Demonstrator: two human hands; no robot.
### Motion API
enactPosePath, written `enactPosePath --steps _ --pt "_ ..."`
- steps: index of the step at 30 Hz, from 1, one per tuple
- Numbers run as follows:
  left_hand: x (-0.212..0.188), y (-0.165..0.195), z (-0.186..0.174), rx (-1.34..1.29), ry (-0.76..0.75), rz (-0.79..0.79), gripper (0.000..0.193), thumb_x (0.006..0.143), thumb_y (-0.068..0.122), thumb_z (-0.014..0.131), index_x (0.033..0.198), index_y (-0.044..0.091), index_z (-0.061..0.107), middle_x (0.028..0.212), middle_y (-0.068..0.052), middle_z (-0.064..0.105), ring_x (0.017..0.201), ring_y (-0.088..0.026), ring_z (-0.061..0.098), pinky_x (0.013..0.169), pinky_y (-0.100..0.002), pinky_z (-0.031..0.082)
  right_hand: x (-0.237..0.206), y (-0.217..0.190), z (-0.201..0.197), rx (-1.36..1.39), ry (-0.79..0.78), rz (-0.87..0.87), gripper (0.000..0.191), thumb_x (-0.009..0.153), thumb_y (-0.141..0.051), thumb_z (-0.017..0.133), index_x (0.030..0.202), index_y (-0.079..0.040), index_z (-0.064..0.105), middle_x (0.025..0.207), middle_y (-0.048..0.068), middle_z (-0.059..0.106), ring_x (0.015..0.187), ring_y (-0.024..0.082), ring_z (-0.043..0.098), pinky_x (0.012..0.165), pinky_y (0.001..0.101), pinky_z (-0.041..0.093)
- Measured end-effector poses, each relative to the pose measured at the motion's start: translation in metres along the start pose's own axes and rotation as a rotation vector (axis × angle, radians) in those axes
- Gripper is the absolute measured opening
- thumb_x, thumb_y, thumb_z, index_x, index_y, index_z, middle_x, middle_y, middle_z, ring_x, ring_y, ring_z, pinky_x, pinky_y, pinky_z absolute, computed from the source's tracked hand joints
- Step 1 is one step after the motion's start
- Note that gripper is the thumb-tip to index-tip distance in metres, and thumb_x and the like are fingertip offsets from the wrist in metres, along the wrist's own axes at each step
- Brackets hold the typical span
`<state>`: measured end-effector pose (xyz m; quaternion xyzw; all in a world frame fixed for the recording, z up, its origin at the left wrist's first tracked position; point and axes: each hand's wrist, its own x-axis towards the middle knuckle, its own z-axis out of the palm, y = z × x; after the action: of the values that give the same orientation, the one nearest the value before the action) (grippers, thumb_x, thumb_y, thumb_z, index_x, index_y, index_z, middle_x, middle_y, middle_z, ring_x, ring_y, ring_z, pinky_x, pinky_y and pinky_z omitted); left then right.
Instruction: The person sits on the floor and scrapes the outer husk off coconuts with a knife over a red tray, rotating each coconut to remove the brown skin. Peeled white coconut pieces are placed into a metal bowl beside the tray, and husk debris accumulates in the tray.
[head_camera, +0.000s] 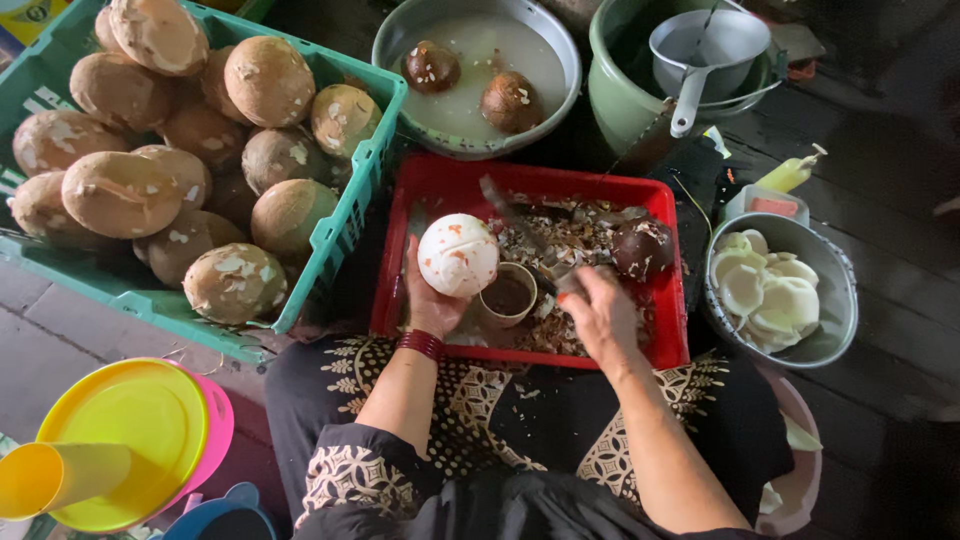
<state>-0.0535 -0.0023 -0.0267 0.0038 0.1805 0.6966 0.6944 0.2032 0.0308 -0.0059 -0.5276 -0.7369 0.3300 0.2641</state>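
at the far left, 1 yellow cup (45, 478) lies on its side against a yellow lid (140, 425), which sits on a pink container (218, 420); 1 blue vessel (220, 515) shows at the bottom edge. above them a green plastic crate (345, 215) holds about 14 brown husked coconuts (120, 190), piled 2 or 3 deep, with white scrape marks on their skins. the crate stands on grey paving, while the ground further right is dark wooden planking.

the left hand (430, 300), with a red bangle (422, 343) at the wrist, cups 1 peeled white coconut (458, 254) from below, holding it over the left part of a red tray (540, 185). the tray holds a heap of brown shavings (560, 240), 1 small shell half (506, 294) standing open side up, and 1 dark coconut (642, 248) at its right. the right hand (600, 315) is closed around the handle of a knife (515, 225), whose blade runs up and left behind the white coconut.

behind the tray, a grey basin (400, 40) of cloudy water holds 2 brown coconuts (510, 100). next comes a green pot (615, 100) with 1 metal ladle-cup (705, 50) hooked inside. at the right, a metal bowl (835, 300) holds roughly 6 white coconut pieces (765, 290); just above it are 1 small white tub (775, 203) with a red top and 1 yellow squeeze bottle (790, 172).

the person sits low in dark patterned cloth.
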Motion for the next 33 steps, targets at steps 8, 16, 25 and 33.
enactPosePath --steps 8,16,25,33 --pt "0.006 -0.001 0.002 -0.005 0.035 0.083 0.073 0.090 0.071 0.053 0.134 0.013 0.064 0.132 -0.009 0.068 0.120 -0.030 0.066 0.106 -0.050 0.051 -0.031 -0.072 0.023 0.335 -0.275 0.019 0.034 0.098 -0.042 0.057 0.100 -0.009 0.057 0.069 0.001 0.054 0.055 0.011 0.050 0.047 0.0297 0.042" --pt "0.017 0.000 -0.001 -0.026 0.126 0.126 0.067 0.090 0.067 0.052 0.131 0.016 0.064 0.131 -0.006 0.068 0.118 -0.029 0.066 0.103 -0.050 0.051 -0.039 -0.077 0.005 0.389 -0.171 0.002 0.031 0.099 -0.037 0.056 0.099 -0.006 0.058 0.064 0.002 0.051 0.054 0.011 0.046 0.048 0.0289 0.035" --pt "0.010 0.005 0.006 0.079 0.014 0.056 0.084 0.089 0.072 0.047 0.141 0.007 0.057 0.137 -0.013 0.065 0.122 -0.033 0.064 0.106 -0.050 0.048 -0.022 -0.041 0.064 -0.058 -0.055 -0.193 0.038 0.104 -0.041 0.061 0.113 -0.004 0.060 0.076 0.000 0.063 0.069 0.006 0.060 0.057 0.0275 0.046" --pt "0.016 -0.023 -0.003 0.000 -0.034 0.139 0.075 0.092 0.060 0.058 0.150 0.012 0.047 0.146 -0.007 0.060 0.129 -0.026 0.060 0.113 -0.043 0.041 -0.021 -0.093 0.057 0.812 -0.404 0.484 0.026 0.098 -0.036 0.056 0.107 -0.012 0.054 0.066 0.004 0.055 0.039 0.013 0.049 0.032 0.0287 0.040"
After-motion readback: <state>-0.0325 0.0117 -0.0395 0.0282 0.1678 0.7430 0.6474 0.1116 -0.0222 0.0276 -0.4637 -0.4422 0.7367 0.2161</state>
